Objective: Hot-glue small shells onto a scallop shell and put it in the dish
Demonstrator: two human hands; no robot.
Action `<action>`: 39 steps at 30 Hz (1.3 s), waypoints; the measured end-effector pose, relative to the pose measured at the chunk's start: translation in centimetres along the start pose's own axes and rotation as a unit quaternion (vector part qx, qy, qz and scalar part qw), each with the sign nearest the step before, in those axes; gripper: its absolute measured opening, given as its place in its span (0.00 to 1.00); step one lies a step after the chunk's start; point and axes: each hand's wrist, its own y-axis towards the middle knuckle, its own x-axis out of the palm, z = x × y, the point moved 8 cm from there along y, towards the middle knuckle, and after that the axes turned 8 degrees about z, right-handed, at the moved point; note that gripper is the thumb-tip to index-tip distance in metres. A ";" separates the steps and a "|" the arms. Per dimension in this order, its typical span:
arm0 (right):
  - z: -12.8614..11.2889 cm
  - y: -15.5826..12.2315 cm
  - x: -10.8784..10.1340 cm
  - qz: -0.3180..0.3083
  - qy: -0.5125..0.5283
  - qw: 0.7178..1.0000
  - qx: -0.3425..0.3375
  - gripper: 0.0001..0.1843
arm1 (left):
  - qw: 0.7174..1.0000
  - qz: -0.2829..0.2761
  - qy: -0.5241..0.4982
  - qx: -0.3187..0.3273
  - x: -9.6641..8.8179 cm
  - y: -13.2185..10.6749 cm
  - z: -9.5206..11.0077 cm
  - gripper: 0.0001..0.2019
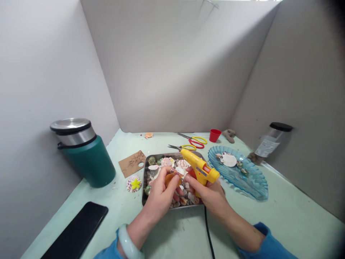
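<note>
My left hand point(162, 190) is closed around an orange-yellow shell piece point(172, 181), with a small shiny bit at its upper edge. In my right hand point(208, 194) is a yellow hot glue gun point(199, 168), gripped by its handle, its nozzle pointing up and left. My right fingertips meet the left ones near the shell piece; whether they also touch it I cannot tell. Both hands are over a metal tray point(143, 180) filled with assorted seashells point(185, 198). A black cord point(207, 230) runs down from the glue gun.
Left are a green flask point(88, 158), a black phone point(78, 230), brown cardboard point(130, 163) and a shell disc with a yellow star point(134, 183). Scissors point(185, 147) and a red cup point(215, 135) lie behind. Right stand a blue shell-shaped plate point(253, 185) and a black-lidded jar point(272, 140).
</note>
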 end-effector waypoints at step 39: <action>-1.1 -0.8 -0.5 -0.001 -0.054 0.992 -0.114 0.15 | 0.999 -0.026 0.012 0.031 0.1 -0.4 0.6 0.12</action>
